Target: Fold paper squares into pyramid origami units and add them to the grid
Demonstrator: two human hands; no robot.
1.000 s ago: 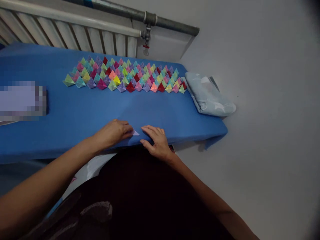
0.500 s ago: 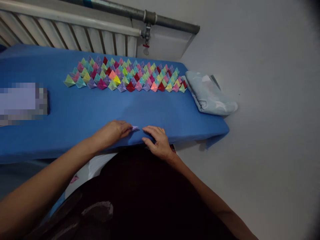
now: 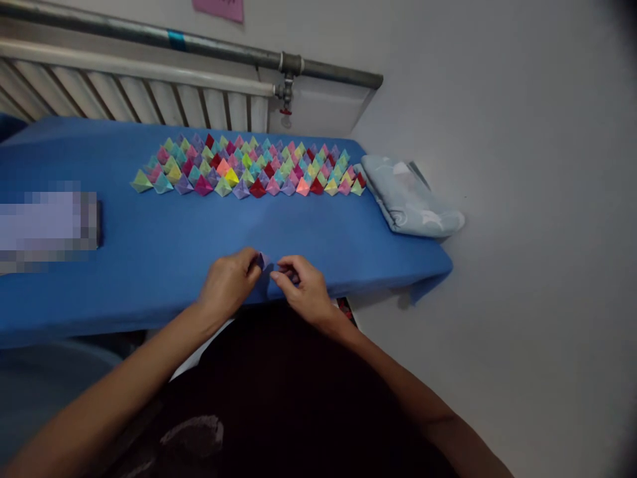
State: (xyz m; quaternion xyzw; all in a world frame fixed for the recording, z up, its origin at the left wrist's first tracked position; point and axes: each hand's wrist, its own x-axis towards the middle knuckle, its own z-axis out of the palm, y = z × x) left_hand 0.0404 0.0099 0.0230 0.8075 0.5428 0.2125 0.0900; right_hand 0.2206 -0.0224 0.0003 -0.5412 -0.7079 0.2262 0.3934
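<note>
Near the front edge of the blue-covered table point(image 3: 318, 239), my left hand point(image 3: 231, 279) pinches a small piece of folded purple paper point(image 3: 264, 259) between thumb and fingers. The paper's finer folds are too small to make out. Just to its right, my right hand point(image 3: 304, 285) has its thumb and fingers curved and apart, with nothing visible between them; a narrow gap separates it from the paper. Farther back stand several rows of small folded paper boats point(image 3: 231, 177) in many colours, touching one another.
A folded grey-blue cloth point(image 3: 413, 202) with white patterns lies at the table's right end, against the wall. A blurred-out object point(image 3: 44, 226) sits on the left. Behind the table are a white radiator point(image 3: 164, 103) and a metal pipe point(image 3: 233, 54) with a valve point(image 3: 286, 99).
My left hand has raised and turned the purple paper, so it now points upward. My right hand has moved slightly left towards it, fingers more curled. The view has tilted up a little.
</note>
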